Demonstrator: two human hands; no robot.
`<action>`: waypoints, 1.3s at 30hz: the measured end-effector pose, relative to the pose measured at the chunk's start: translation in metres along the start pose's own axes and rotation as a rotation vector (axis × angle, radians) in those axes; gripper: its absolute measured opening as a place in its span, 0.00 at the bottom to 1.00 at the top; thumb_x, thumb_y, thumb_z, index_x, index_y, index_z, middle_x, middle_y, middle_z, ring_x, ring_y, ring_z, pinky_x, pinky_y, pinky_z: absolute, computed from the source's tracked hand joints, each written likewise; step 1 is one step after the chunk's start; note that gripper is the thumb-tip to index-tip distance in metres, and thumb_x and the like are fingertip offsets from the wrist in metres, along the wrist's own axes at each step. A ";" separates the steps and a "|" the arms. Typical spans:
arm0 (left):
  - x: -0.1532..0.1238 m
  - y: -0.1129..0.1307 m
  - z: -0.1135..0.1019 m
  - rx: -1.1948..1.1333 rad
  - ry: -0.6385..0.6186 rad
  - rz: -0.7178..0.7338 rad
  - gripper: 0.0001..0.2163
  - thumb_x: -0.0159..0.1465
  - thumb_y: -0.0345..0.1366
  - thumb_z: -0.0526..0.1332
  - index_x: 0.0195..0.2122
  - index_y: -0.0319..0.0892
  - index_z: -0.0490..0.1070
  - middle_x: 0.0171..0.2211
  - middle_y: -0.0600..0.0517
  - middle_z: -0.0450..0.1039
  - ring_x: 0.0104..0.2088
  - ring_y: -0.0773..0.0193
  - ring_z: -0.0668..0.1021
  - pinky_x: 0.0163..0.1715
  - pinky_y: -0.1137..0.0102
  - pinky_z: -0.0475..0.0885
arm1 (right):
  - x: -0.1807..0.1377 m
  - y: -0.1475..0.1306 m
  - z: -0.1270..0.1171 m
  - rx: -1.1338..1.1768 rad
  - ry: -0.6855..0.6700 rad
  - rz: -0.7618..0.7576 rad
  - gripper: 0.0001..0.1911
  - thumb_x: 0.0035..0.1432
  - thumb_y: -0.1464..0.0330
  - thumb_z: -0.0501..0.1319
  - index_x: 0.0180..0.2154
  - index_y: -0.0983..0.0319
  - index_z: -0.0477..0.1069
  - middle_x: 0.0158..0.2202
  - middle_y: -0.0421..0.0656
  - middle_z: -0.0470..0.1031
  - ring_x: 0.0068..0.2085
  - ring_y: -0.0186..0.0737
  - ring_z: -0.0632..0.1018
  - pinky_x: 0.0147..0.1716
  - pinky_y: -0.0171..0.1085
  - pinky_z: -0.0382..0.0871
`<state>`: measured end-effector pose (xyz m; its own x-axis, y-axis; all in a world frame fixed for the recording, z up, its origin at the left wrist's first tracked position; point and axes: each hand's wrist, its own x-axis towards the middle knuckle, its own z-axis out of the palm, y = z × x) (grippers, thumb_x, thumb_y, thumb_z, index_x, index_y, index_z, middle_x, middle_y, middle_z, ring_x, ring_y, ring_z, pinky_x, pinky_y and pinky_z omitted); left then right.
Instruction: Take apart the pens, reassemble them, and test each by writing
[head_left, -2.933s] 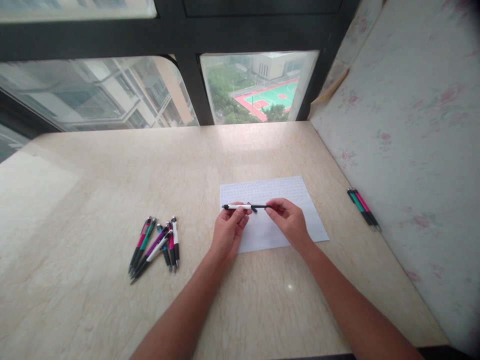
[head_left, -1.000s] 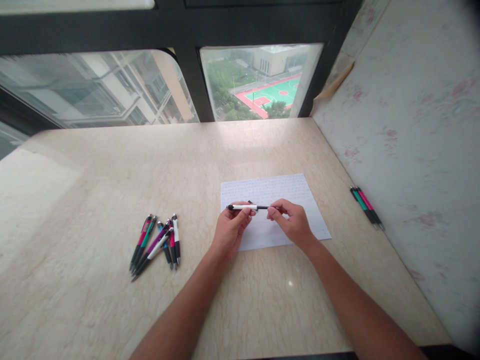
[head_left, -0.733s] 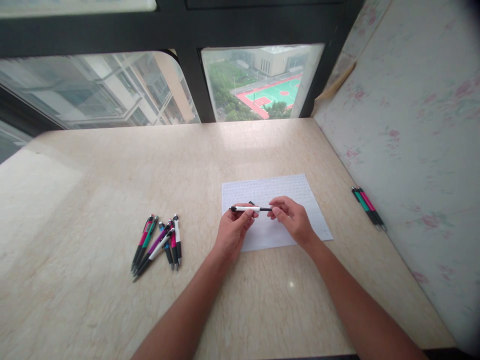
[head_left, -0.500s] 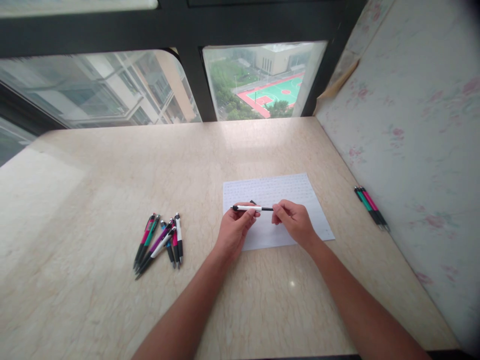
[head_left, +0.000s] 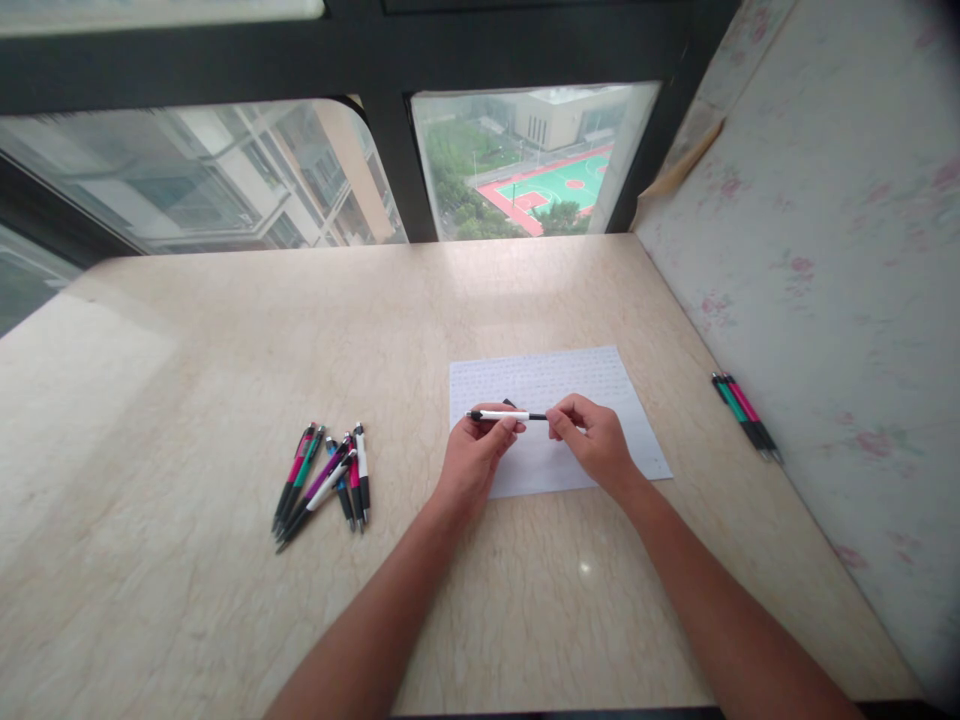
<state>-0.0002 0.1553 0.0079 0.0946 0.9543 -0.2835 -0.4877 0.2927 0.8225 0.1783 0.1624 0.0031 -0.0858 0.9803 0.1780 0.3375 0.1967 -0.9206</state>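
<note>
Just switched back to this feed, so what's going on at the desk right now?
A person holds a white and black pen level in both hands, just above a sheet of paper covered in faint writing. The left hand grips the white barrel, and the right hand pinches the black end. A pile of coloured pens lies on the table to the left. Two more pens lie by the right wall.
</note>
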 end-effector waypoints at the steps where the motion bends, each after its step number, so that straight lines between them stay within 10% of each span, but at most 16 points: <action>1: 0.000 0.000 0.000 0.004 0.003 0.004 0.11 0.53 0.37 0.71 0.35 0.39 0.76 0.31 0.50 0.77 0.33 0.68 0.76 0.34 0.74 0.68 | 0.000 0.000 0.000 -0.031 0.003 -0.009 0.16 0.63 0.58 0.57 0.26 0.60 0.67 0.21 0.39 0.72 0.24 0.34 0.72 0.27 0.34 0.64; 10: 0.006 0.009 -0.007 -0.088 0.063 0.092 0.11 0.54 0.35 0.71 0.36 0.40 0.75 0.35 0.50 0.77 0.33 0.70 0.77 0.34 0.75 0.70 | 0.004 0.001 -0.004 -0.018 0.083 -0.041 0.21 0.68 0.56 0.48 0.34 0.60 0.73 0.27 0.43 0.76 0.28 0.37 0.75 0.29 0.37 0.67; 22: 0.018 0.022 -0.024 -0.272 0.190 0.139 0.13 0.51 0.32 0.73 0.35 0.38 0.74 0.32 0.53 0.76 0.30 0.75 0.76 0.31 0.80 0.70 | 0.014 -0.003 0.042 -0.756 0.051 -0.161 0.05 0.57 0.66 0.62 0.37 0.58 0.74 0.40 0.50 0.74 0.44 0.50 0.73 0.30 0.40 0.68; 39: 0.014 0.017 -0.019 -0.161 0.184 0.128 0.11 0.53 0.33 0.71 0.37 0.39 0.75 0.31 0.52 0.74 0.30 0.73 0.75 0.31 0.79 0.69 | 0.008 0.009 0.015 0.377 0.274 0.153 0.11 0.57 0.60 0.64 0.38 0.60 0.78 0.27 0.40 0.73 0.28 0.34 0.71 0.30 0.36 0.66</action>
<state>-0.0233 0.1725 0.0089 -0.1287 0.9518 -0.2785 -0.6184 0.1426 0.7729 0.1665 0.1719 -0.0087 0.2048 0.9763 0.0695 -0.0407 0.0795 -0.9960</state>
